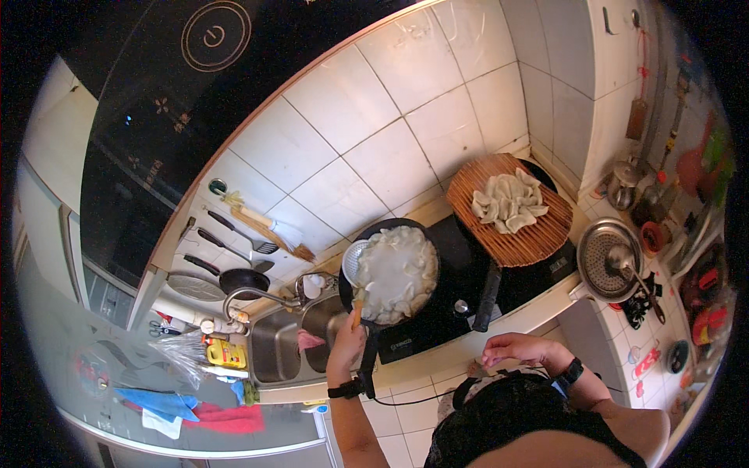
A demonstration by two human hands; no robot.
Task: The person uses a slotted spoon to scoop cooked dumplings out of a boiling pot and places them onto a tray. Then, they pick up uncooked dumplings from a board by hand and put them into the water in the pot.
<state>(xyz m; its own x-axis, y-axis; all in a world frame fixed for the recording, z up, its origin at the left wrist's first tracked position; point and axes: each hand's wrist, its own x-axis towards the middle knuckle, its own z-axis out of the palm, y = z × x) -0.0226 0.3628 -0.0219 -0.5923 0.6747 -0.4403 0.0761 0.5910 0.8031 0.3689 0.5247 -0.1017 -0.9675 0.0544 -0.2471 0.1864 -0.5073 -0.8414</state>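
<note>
The dumplings [413, 300] are in the black pan [367, 233] on the stove [449, 257], crowded around a whitish middle, where I cannot tell liquid from steam. The skimmer [356, 262] lies in the same pan, at its 9 o'clock, against the inner wall. The left hand [349, 345], at 7 o'clock from the pan, is closed around the skimmer's handle. The right hand [516, 351], at 4 o'clock, has its fingers loosely bent; no thing is visible in it, but I cannot tell if the fingertips meet.

The step in hand is, I think, stirring the dumplings while they cook. The next move seems to call for a slow, low push of the skimmer along the wall, gentle, because the soft skins could tear.

At 2 o'clock is the reed tray [534, 243] with more dumplings; at 3 o'clock, farther, the steel colander [596, 264]; at 8 o'clock, the sink [273, 355].
</note>
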